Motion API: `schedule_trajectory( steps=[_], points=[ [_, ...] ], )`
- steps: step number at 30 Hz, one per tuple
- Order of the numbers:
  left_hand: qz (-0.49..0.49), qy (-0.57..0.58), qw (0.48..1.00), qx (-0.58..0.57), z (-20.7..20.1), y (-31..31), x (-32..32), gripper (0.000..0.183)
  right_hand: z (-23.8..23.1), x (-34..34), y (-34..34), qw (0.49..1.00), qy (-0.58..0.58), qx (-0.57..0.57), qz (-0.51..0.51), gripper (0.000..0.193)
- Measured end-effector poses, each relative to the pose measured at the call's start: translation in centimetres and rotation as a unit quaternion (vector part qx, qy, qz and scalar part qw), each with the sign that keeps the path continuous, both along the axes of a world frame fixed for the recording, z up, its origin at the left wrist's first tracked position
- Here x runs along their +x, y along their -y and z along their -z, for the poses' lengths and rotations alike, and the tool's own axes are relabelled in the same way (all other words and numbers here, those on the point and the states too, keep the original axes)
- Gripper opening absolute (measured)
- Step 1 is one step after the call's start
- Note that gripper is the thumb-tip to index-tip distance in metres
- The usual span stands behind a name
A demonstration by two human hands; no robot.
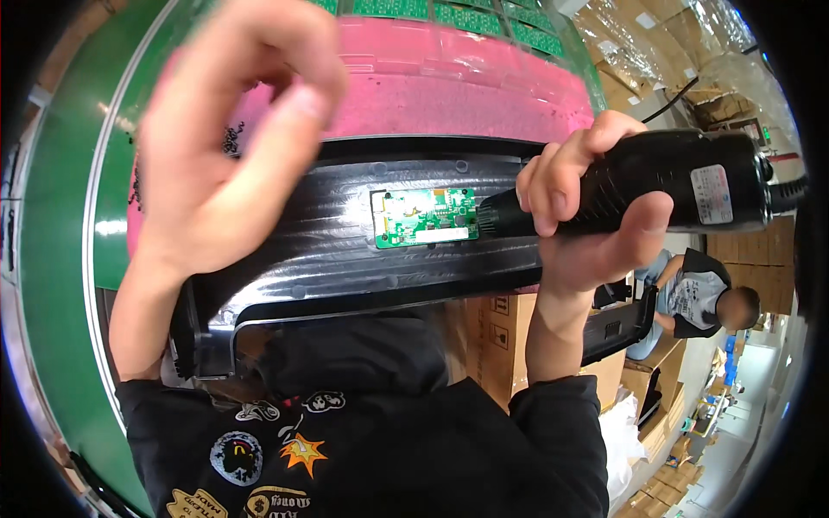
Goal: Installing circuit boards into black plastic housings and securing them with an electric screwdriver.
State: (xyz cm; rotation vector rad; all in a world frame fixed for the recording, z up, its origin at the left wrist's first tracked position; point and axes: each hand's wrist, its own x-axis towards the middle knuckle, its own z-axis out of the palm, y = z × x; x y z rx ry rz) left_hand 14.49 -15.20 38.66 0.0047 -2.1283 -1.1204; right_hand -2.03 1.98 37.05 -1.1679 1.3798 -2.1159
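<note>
Green rectangular circuit board (427,220): lying in long black plastic housing (328,266), dark screw-like dots (465,196) showing at two corners; remaining fastening unclear. Right hand (574,250): gripping black cylindrical electric screwdriver (673,177), nose pointing at board's right end. Left hand (203,190): hovering, curling, blurred; cannot tell whether pinching.

**Driver (661,173) at the three o'clock end of a board (427,223) in a black shell (345,263)**

The board is a green rectangle lying face up, its long sides running from nine to three o'clock. Small parts dot its face, a white strip (441,234) runs along its six o'clock side, and glare whitens much of its ten o'clock part. Dark round spots mark some corners.

The shell is long, glossy and trough-like, its inner face up, with raised rims at twelve and six o'clock and a projecting corner at seven.

The driver is black, thick and nearly level. Its narrow ribbed nose points to nine o'clock; whether it touches the board cannot be told. A white label (712,193) sits near its rear, where a dark cable (787,192) leaves toward three o'clock.
</note>
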Motion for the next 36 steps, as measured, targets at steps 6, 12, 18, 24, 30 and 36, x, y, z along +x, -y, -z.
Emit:
schedule_trajectory(
  steps=[6, 12, 18, 24, 30, 36],
  points=[
    [-0.061, -0.115, 0.987, -0.090, -5.0, 3.0, 9.2, 0.013, -0.7, -1.5, -0.7, 0.995, 0.005, -0.023, -0.100, 0.057],
    [-0.249, 0.179, 0.947, 0.098, -0.4, 0.4, 13.8, 0.017, -0.7, -0.7, -0.2, 0.989, -0.048, 0.030, -0.139, 0.058],
    [-0.300, 0.223, 0.927, -0.021, 7.3, -2.7, 17.3, 0.031, -2.2, -1.5, -0.8, 0.993, 0.061, 0.069, -0.079, 0.046],
    [-0.048, 0.280, 0.886, 0.367, 8.8, -6.5, 18.4, 0.054, -2.4, -5.8, -0.2, 0.914, 0.401, 0.012, -0.059, 0.016],
    [0.051, 0.020, 0.695, 0.717, 12.0, -10.9, 16.5, 0.083, -1.8, -3.5, -3.8, 0.958, 0.282, 0.026, -0.036, 0.035],
    [-0.089, -0.156, 0.716, 0.675, 8.4, -10.6, 17.5, 0.084, 0.0, -8.6, -14.3, 0.945, -0.005, 0.058, 0.322, 0.033]
  ],
)
